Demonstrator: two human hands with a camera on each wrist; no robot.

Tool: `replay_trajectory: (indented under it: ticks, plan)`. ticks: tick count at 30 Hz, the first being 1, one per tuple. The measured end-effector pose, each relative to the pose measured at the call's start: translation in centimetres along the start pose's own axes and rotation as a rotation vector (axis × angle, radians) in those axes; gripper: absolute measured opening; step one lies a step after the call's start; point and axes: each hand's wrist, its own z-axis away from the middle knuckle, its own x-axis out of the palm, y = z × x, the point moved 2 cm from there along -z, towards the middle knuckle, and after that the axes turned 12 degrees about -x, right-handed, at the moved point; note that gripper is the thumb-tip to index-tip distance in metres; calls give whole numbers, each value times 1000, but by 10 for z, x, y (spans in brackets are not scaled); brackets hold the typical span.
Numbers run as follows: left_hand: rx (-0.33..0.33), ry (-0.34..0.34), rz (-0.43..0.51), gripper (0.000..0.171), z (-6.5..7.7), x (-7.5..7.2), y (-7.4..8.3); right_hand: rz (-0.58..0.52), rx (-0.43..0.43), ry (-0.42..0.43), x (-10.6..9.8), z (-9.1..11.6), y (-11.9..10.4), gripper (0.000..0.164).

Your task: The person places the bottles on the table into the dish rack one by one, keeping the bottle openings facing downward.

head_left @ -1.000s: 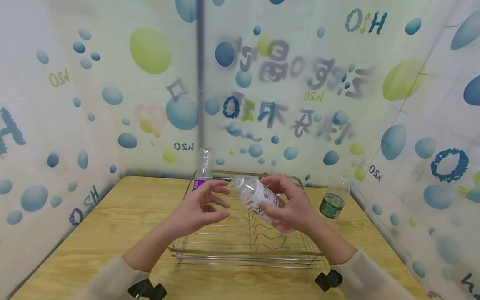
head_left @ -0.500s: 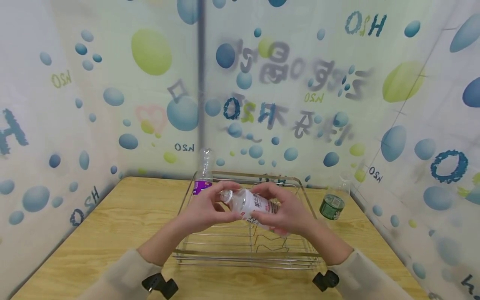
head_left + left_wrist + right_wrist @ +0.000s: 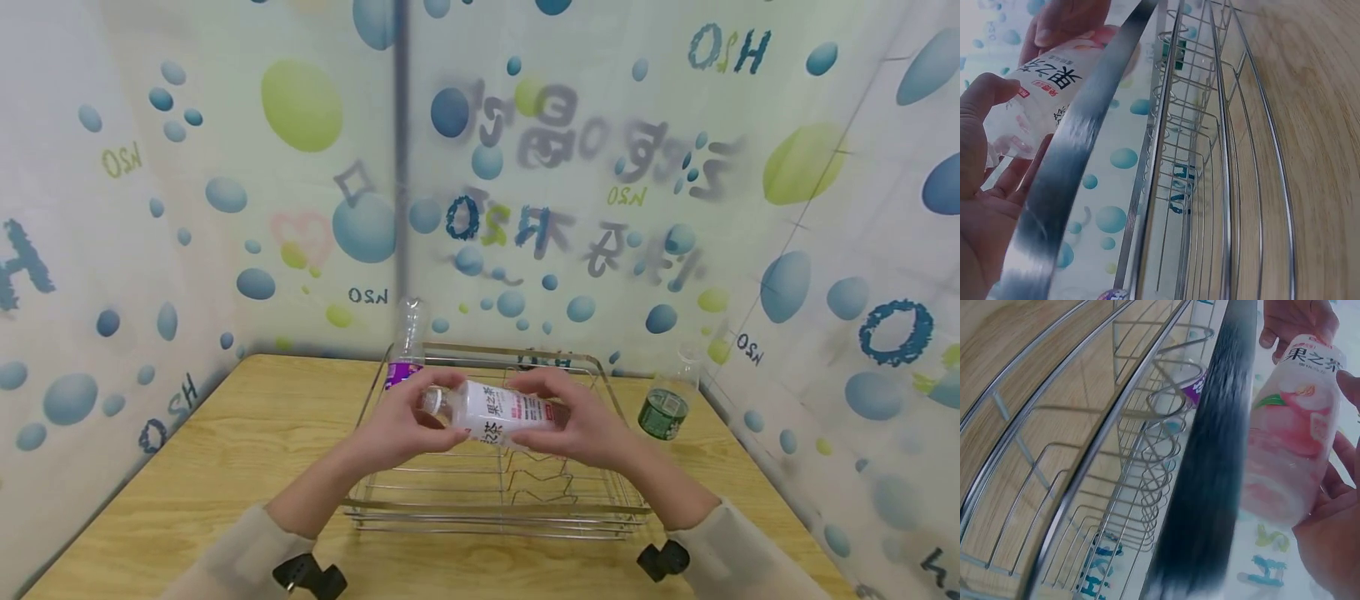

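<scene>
Both hands hold a clear plastic drink bottle [image 3: 501,410] with a white and pink label, lying almost level above a wire rack [image 3: 450,505]. My left hand [image 3: 397,425] curls round its neck end, which points left. Around the lower body, the right hand [image 3: 581,421] grips with thumb in front and fingers behind. Peach pictures on the bottle [image 3: 1291,431] show in the right wrist view, where the right hand [image 3: 1335,550] holds it from the side. In the left wrist view, the left thumb and fingers surround the bottle [image 3: 1047,87].
A clear bottle with a purple label [image 3: 405,371] stands at the rack's back left corner. Right of the rack, a clear bottle with a green label [image 3: 663,412] stands on the wooden table [image 3: 187,442]. Patterned curtains [image 3: 315,208] enclose the back and sides.
The left hand has come in from beside the bottle and taken hold of its neck end. The bottle has swung to nearly level and shifted slightly left, still in the right hand.
</scene>
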Motion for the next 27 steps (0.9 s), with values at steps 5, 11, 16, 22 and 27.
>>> replay_trajectory:
  ticks: [5,11,16,22,27]
  plan:
    - [-17,-3,56,69,2,-7,-6,88,12,36,-9,9,6,58]
    - [-19,-14,120,72,6,-11,-12,116,49,48,-16,18,12,61]
    - [-7,-7,118,70,8,-12,-15,104,68,59,-18,21,13,63]
    - [3,-18,87,65,7,-11,-19,80,30,103,-19,19,10,60]
    - [-21,22,-38,64,6,-11,-24,42,21,123,-19,16,6,59]
